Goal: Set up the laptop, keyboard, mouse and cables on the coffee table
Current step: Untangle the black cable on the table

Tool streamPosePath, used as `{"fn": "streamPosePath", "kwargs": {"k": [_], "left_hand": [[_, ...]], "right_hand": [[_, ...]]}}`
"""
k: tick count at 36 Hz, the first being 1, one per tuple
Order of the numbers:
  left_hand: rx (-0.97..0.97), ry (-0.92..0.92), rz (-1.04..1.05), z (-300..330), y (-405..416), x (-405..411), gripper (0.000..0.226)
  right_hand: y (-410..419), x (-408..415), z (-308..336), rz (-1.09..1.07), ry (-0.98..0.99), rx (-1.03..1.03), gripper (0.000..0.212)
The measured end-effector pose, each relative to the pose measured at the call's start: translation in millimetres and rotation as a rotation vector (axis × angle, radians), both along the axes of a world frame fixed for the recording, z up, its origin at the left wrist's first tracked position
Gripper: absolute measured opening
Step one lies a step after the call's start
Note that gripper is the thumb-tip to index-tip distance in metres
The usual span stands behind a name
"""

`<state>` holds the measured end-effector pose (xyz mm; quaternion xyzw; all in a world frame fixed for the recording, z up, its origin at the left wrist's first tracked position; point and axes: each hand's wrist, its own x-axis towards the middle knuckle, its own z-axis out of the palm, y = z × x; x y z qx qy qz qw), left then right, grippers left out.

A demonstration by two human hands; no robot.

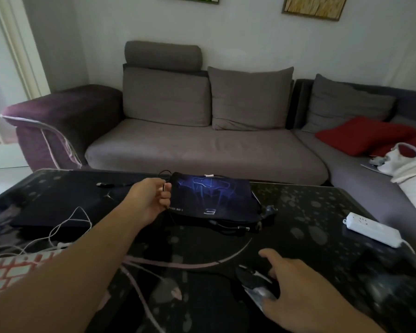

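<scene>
Left hand (151, 200) is out over the coffee table (310, 212), fingers curled round a thin black cable (169, 216) right at the left edge of the blue-printed mouse pad (211, 197). Right hand (298, 284) rests on the mouse (255, 284) near the front edge, fingers spread over it and lying relaxed, not clamped. Closed black laptop (58, 203) lies flat on the left side of the table, lid down, w/ a white cable (65, 227) looping in front of it. White power strip (372, 229) sits far right. Keyboard: can't pick it out. Looks like the mouse-and-cable step, early on. Next move prob. needs the black cable led clear of the pad, then the mouse set on top w/o snagging.
</scene>
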<state>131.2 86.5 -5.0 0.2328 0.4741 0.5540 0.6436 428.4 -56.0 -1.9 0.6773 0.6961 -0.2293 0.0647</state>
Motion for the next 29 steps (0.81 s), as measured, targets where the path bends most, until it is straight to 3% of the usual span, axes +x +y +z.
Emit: {"fn": "streamPosePath", "kwargs": {"k": [7, 12, 14, 19, 24, 25, 29], "left_hand": [[0.002, 0.275, 0.026, -4, 83, -19, 0.029], [0.254, 0.278, 0.060, 7, 112, -16, 0.023], [0.369, 0.358, 0.035, 13, 114, -15, 0.025], [0.632, 0.503, -0.003, 37, 107, -12, 0.028], [0.632, 0.512, -0.053, 35, 103, -17, 0.029], [0.613, 0.475, -0.085, 34, 101, -16, 0.027], [0.590, 0.416, -0.117, 32, 95, -17, 0.023]], "right_hand": [[40, -30, 1, 0.132, -0.047, -0.036, 0.090], [72, -55, -10, 0.251, -0.040, 0.005, 0.088], [85, -63, -10, 0.259, -0.003, 0.053, 0.083], [158, -93, -13, 0.078, 0.294, 0.318, 0.076], [242, -138, -18, 0.066, 0.589, 0.262, 0.083], [252, -148, -17, 0.098, 0.641, 0.257, 0.078], [276, -188, -13, 0.159, 0.651, 0.370, 0.006]]}}
